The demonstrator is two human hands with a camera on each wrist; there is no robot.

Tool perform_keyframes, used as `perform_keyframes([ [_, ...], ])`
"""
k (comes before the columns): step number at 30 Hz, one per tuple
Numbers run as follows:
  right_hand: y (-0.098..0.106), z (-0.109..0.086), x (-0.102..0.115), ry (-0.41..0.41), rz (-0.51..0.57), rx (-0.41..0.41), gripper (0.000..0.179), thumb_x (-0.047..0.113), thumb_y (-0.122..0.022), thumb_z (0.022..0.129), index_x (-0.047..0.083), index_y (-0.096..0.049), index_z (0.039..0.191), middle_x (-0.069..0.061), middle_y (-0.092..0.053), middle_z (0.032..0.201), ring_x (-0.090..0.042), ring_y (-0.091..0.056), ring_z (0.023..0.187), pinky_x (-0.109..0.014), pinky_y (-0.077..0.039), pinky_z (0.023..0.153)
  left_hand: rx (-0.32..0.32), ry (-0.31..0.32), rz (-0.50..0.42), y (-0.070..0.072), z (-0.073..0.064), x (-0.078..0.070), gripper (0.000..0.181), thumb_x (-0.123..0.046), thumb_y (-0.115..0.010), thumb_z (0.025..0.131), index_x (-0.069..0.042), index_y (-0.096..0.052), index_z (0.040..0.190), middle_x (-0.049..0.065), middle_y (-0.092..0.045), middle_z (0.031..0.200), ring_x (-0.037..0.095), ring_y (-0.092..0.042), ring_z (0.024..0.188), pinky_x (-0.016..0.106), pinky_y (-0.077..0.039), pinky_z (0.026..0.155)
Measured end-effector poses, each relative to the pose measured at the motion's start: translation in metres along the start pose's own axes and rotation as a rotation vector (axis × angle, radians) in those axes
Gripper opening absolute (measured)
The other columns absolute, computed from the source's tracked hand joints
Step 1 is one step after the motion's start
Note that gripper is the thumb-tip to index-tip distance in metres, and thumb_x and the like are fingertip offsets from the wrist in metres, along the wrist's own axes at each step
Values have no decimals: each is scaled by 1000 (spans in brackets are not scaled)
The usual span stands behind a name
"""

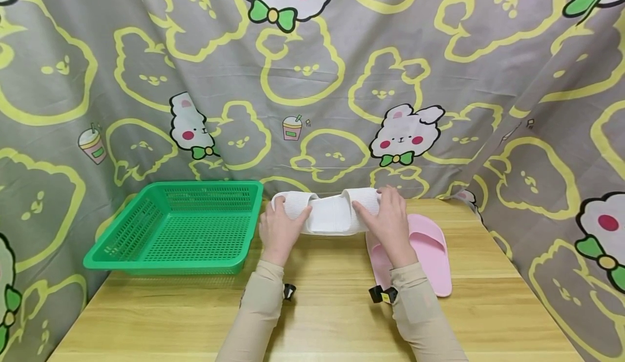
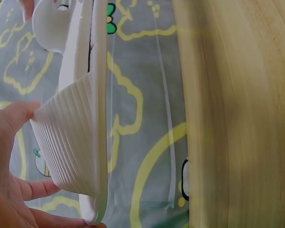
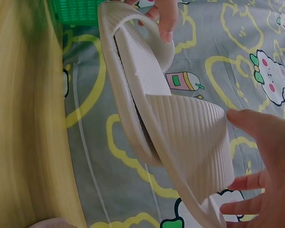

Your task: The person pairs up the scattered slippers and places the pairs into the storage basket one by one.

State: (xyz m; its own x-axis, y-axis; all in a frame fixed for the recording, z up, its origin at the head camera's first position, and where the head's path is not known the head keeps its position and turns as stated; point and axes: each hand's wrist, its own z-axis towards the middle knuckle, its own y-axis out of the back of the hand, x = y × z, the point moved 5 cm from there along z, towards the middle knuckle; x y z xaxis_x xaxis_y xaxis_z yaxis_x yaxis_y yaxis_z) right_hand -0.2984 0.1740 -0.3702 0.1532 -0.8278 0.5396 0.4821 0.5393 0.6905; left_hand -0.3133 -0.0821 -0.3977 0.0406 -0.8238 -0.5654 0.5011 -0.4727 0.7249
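Observation:
Two white slippers with ribbed straps are held up over the back of the table. They overlap at the middle, with their straps at opposite ends. My left hand (image 1: 280,230) grips the left slipper (image 1: 297,204) at its strap end, thumb on the strap and fingers round the outer edge. The right slipper (image 1: 362,204) is gripped the same way by my right hand (image 1: 389,226). In the right wrist view a narrow dark gap runs between the soles, beside the ribbed strap (image 3: 194,147). A pink pair of slippers (image 1: 432,253) lies on the table, partly hidden behind my right hand and wrist.
A green plastic basket (image 1: 171,267) with perforated walls stands at the left of the wooden table (image 1: 327,307). Behind and at both sides hangs a grey patterned curtain (image 1: 215,80). The table's back edge lies close to the white slippers.

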Motion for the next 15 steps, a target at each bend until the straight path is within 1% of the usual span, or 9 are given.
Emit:
perform_keyframes([
  [4,-1,1,0,22,-7,67,85,64,-58,72,6,-36,130,-18,-34,137,-42,-28,125,-57,-26,101,4,6,-2,0,1,2,80,-77,-53,62,-20,-48,117,13,-54,113,36,-54,89,44,-44,71],
  [7,-2,1,0,26,-19,119,93,67,-58,69,9,-29,137,-18,-28,142,-43,-24,128,-60,-23,101,15,11,-3,0,1,3,80,-78,-52,62,-20,-47,118,12,-53,114,36,-54,90,44,-44,71],
  [12,-3,2,-1,36,-29,198,105,69,-62,63,18,-19,143,-17,-19,147,-43,-18,130,-63,-20,101,22,20,-8,1,1,3,80,-78,-51,63,-20,-47,118,12,-53,115,36,-53,92,44,-44,71],
  [15,-5,2,-1,55,-62,249,113,66,-69,58,25,-11,145,-17,-14,149,-44,-17,130,-66,-21,98,25,23,-6,1,2,4,81,-79,-50,62,-20,-46,118,11,-52,115,35,-53,92,44,-44,71],
])
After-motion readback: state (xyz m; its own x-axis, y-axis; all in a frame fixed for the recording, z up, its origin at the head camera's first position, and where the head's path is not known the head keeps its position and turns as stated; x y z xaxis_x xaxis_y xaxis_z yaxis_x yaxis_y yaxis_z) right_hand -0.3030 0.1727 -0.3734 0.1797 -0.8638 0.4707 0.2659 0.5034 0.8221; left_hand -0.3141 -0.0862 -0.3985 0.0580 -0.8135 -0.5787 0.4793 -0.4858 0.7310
